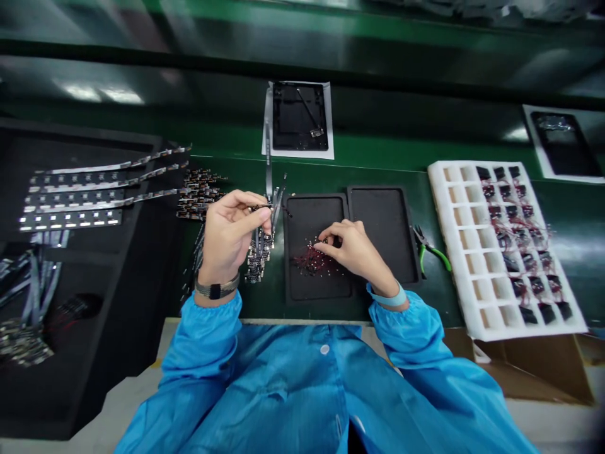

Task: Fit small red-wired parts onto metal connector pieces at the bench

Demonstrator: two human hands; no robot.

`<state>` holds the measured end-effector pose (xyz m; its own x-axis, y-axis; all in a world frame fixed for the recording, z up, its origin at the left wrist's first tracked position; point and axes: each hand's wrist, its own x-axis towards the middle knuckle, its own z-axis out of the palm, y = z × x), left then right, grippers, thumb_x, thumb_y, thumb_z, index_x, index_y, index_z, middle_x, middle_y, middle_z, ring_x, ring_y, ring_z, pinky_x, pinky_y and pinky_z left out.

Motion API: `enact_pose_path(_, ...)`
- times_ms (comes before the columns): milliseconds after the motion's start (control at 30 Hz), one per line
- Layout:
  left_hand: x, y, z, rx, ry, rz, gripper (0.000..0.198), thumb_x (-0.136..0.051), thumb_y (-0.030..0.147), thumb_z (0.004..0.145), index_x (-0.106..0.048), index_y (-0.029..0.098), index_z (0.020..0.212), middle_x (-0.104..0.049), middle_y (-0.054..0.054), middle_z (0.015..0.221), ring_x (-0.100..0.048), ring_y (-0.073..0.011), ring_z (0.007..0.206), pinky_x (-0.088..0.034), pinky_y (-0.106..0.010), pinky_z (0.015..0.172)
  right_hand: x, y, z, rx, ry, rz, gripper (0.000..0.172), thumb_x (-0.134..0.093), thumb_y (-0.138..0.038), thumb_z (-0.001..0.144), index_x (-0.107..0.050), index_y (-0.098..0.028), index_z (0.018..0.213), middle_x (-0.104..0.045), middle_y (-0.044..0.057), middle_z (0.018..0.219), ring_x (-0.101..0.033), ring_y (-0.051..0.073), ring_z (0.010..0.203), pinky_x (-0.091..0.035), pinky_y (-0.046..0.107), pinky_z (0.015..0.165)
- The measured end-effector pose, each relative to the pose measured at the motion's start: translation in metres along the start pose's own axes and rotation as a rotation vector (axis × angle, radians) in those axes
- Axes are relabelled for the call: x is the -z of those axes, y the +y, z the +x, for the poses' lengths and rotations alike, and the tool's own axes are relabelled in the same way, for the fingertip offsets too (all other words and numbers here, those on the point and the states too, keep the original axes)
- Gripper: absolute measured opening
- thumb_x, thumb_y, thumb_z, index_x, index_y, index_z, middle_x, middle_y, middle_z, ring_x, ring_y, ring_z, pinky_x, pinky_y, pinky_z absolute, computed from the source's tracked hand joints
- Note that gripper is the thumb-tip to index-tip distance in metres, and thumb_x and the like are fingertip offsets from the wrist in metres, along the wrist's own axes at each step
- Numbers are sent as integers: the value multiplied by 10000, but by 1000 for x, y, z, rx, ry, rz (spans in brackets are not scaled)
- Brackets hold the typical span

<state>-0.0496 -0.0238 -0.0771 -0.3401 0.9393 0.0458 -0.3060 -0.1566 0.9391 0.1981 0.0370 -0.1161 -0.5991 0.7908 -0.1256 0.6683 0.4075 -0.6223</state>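
Note:
My left hand (234,230) is raised above the green bench, fingers pinched shut on a small dark circuit board strip (265,207). A pile of similar small boards (259,252) lies just below it. My right hand (352,247) rests on the left black tray (317,284), its fingertips closed into a bundle of thin red wires (309,260). Both arms wear blue sleeves, with a watch on the left wrist.
A second black tray (385,230) lies beside the first. Green-handled pliers (431,249) rest right of it. A white foam grid tray (472,252) holds several wired parts. LED strips (94,189) lie on a black tray at left. A black panel (299,116) sits farther back.

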Motion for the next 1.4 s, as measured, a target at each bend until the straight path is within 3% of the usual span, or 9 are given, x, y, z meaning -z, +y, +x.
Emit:
enact_pose_path(233,1,-7,1,9,-20,58,175,-880,220,703,-735,180,793,-676,-9,821,-577,-90,588,-497,-252,572,-12,-14,5,-25,17,24,90,-766,-255,918,-730,-204,853,-659,0,727,-572,203,826,-269,357,839)
enact_pose_path(433,5,-12,3,-77,20,108,143,-871,247,732,-753,198,796,-726,-39,910,-697,-180,880,-575,-317,820,-9,-10,4,58,59,229,83,-727,-276,938,-776,-223,896,-781,34,897,-639,212,853,-383,376,862)
enact_pose_path(500,5,-14,4,-69,29,98,151,-866,259,738,-755,205,824,-743,-37,926,-716,-194,884,-587,-358,871,-8,-11,2,52,96,314,88,-736,-286,930,-794,-226,903,-800,38,904,-678,218,848,-429,388,875)
enact_pose_path(633,3,-14,3,-77,47,52,170,-877,249,723,-745,201,818,-730,-19,873,-692,-163,783,-596,-339,815,-4,-15,-1,46,140,478,107,-759,-306,910,-819,-218,898,-823,51,916,-721,232,855,-490,416,918)
enact_pose_path(833,0,-13,-1,1,-46,107,131,-848,265,791,-747,186,774,-729,-57,932,-655,-151,799,-555,-269,707,7,-19,-6,48,158,607,156,-758,-349,915,-823,-207,922,-816,73,944,-735,235,875,-551,402,883)
enact_pose_path(933,1,-14,-2,39,-73,195,160,-831,302,825,-803,180,925,-758,-76,955,-674,-162,802,-559,-279,731,12,-19,-8,38,158,603,166,-753,-352,925,-811,-198,916,-808,72,930,-735,228,869,-557,383,863)
enact_pose_path(1067,1,-14,-3,54,-69,277,330,-861,275,793,-799,192,1107,-735,-27,826,-683,-151,770,-552,-262,751,15,-21,-11,20,158,641,196,-753,-383,929,-789,-191,906,-796,63,885,-734,219,848,-564,359,825)
enact_pose_path(1233,-5,-12,-7,65,-150,392,190,-816,284,843,-826,184,1004,-780,-57,934,-701,-161,821,-552,-269,776,15,-23,-12,44,93,740,213,-731,-383,956,-749,-180,892,-802,62,881,-746,195,834,-564,320,800)
enact_pose_path(1400,-12,-14,-10,137,-314,483,222,-797,288,850,-807,176,1041,-738,-32,822,-657,-150,750,-531,-270,737,20,-22,-12,48,-57,730,212,-719,-363,962,-727,-166,884,-792,54,816,-741,178,760,-553,290,737)
